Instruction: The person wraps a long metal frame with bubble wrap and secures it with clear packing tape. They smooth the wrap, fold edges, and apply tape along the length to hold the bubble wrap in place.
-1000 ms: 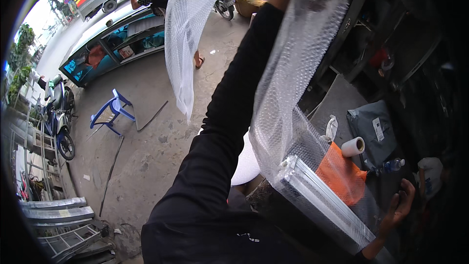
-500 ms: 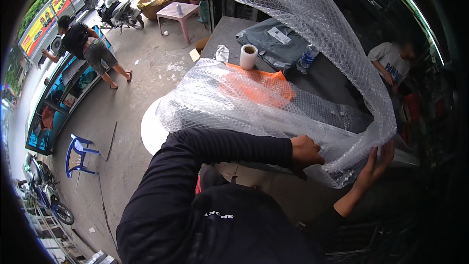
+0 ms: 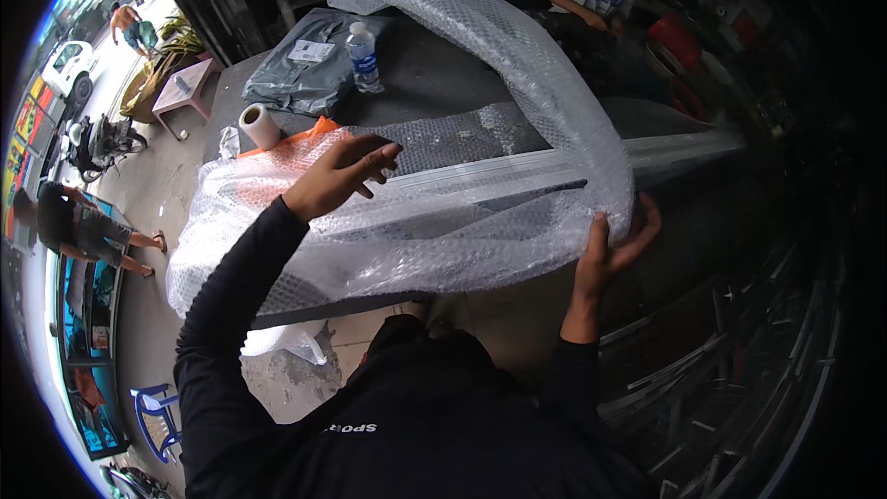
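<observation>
- While the bubble wrap [image 3: 443, 254] drapes over the worktop [image 3: 427, 79], the right hand [image 3: 617, 249] pinches its fold between thumb and fingers.
- Left hand [image 3: 334, 177]: empty, fingers apart, above the bubble wrap.
- Handling: probably light, limp, slippery; grasp folded edges.

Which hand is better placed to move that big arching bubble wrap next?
Probably the right hand: its thumb and fingers are at the lower end of the arching bubble wrap. The left hand is farther away, nearer the white roll.

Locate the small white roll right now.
In the head view, the white roll is left of centre, by the orange sheet, on the near side of the grey package and left of the person's left hand.
</observation>
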### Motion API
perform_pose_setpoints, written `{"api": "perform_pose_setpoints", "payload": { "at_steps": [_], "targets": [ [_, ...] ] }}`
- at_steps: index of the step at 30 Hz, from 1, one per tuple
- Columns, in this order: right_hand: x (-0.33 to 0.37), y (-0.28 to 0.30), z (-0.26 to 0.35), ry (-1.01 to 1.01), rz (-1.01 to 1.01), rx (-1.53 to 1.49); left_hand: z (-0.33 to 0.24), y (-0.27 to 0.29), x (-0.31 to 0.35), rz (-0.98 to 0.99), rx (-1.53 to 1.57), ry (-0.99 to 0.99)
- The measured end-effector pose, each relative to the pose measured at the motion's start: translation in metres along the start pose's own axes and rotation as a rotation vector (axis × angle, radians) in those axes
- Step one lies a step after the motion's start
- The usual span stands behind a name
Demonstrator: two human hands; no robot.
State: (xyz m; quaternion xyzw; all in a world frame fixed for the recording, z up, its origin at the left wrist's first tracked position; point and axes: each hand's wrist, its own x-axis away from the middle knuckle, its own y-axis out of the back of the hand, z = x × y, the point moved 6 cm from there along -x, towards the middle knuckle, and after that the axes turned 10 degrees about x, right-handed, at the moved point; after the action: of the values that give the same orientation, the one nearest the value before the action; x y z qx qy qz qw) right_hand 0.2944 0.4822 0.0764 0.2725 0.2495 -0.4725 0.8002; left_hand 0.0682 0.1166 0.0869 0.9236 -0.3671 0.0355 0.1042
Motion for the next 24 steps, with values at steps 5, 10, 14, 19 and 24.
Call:
{"api": "perform_pose_setpoints", "payload": {
  "at_steps": [5,10,14,19,24],
  "targets": [
    [0.1,0.071,-0.013,0.012,0.066,0.191,0.015,-0.046,-0.157,0.139,0.282,0.404],
    [0.132,0.062,-0.085,-0.555,0.787,-0.55,0.019,-0.141,-0.29,-0.021,0.642,0.236],
    [0.044,0.123,-0.156,-0.313,1.078,-0.039,-0.063,-0.145,-0.352,-0.404,0.418,-0.095],
    [-0.153,0.252,-0.192,-0.212,0.431,-0.143,-0.252,-0.314,-0.384,-0.142,-0.33,-1.001],
    [-0.329,0.325,-0.121,0.805,0.373,0.428,-0.269,-0.589,-0.371,0.216,-0.765,-0.969]
  ]
}}
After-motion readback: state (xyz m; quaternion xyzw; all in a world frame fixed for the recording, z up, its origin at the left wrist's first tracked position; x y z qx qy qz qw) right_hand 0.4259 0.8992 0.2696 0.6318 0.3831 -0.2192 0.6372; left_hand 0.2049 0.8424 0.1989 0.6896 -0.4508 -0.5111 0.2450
